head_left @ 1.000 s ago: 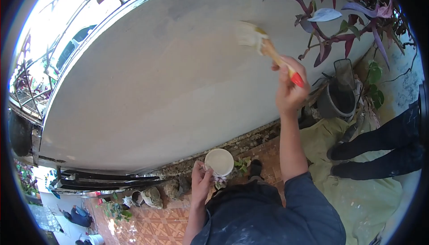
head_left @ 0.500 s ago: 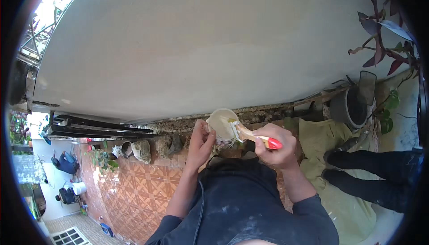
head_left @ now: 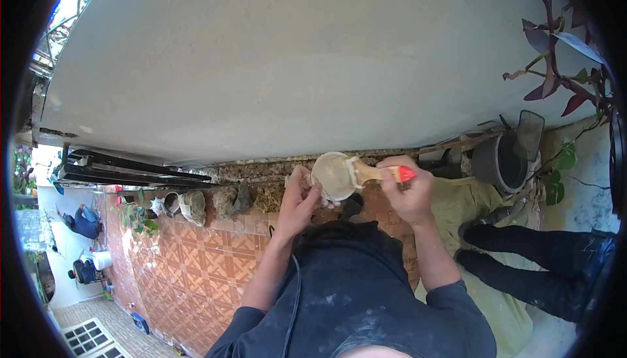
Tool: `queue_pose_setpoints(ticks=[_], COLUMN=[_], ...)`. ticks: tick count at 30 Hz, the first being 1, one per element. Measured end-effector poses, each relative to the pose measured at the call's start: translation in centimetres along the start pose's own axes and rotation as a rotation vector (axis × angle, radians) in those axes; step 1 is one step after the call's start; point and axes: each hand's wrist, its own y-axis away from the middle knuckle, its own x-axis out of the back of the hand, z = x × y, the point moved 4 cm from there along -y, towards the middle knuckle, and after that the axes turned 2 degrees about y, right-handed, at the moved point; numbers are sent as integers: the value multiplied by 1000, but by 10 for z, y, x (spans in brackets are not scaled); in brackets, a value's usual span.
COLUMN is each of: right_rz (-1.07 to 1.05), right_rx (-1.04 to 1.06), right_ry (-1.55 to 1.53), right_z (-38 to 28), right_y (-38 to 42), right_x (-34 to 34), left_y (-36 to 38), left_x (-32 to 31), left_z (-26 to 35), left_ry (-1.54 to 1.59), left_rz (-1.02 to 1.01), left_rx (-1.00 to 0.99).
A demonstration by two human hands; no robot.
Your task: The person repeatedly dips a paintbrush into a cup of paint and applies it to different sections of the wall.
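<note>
My left hand (head_left: pixel 300 202) is wrapped round the side of a small round container (head_left: pixel 334 178), which is pale inside. In my right hand (head_left: pixel 408 191) is a paintbrush (head_left: pixel 375 174) with a wooden handle and a red end. Its pale-coated bristles are at the right rim of the container. Above both hands rises a large off-white wall (head_left: pixel 261 64).
Stones (head_left: pixel 224 201) and pots line the wall base over orange patterned tiles (head_left: pixel 196 260). Black metal bars (head_left: pixel 130 174) lie left. A dark bucket (head_left: pixel 499 165), a cloth (head_left: pixel 457 217) and a person's legs (head_left: pixel 529 247) are right. Two people are far left.
The brush has moved from inside the container to its right rim, its handle now nearly level. My right hand has risen slightly. The whole view has shifted a little.
</note>
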Motion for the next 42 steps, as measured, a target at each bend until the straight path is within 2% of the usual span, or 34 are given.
queue_pose_setpoints(ticks=[1,2,4,6,9,14,17,18,20,21,23,24,26,27,32,38,42], right_rz=[69,65,195,230,400,530,708,714,829,836,955,961,1015,974,969,849,796], right_rx=[-91,-83,-164,-117,-182,-82,255,262,636,643,928,932,1136,1184,1207,1107,971], right_ry=[-98,-95,-479,-483,-685,-774,-639,-641,-324,-324,23,23,115,182,165,274,281], right_z=[11,16,28,33,40,28,-3,-12,-45,-51,-71,-76,-90,-92,-88,-52,-25], right_y=[3,4,7,11,13,-8,-36,-49,-67,-78,-90,-101,-114,-119,-135,-126,-113], right_x=[8,12,22,27,38,63,90,97,114,120,127,130,128,130,125,104,86], left_y=[-3,-5,-8,-9,-16,-22,-21,-21,-20,-20,-18,-16,-14,-13,-7,-5,0], left_x=[-1,-4,-8,-13,-20,-31,-39,-42,-46,-48,-48,-49,-48,-46,-40,-32,-30], left_z=[-1,-1,-1,2,3,1,5,6,5,3,-3,-5,-9,-13,-22,-26,-25], left_ry=[55,59,132,143,151,137,129,123,99,95,132,129,137,138,114,126,151], left_rz=[11,14,96,126,142,151,96,89,81,75,88,84,65,89,121,142,133], left_rx=[4,-3,-17,-11,-30,-13,-20,-27,-21,-28,-3,-7,26,45,64,69,99])
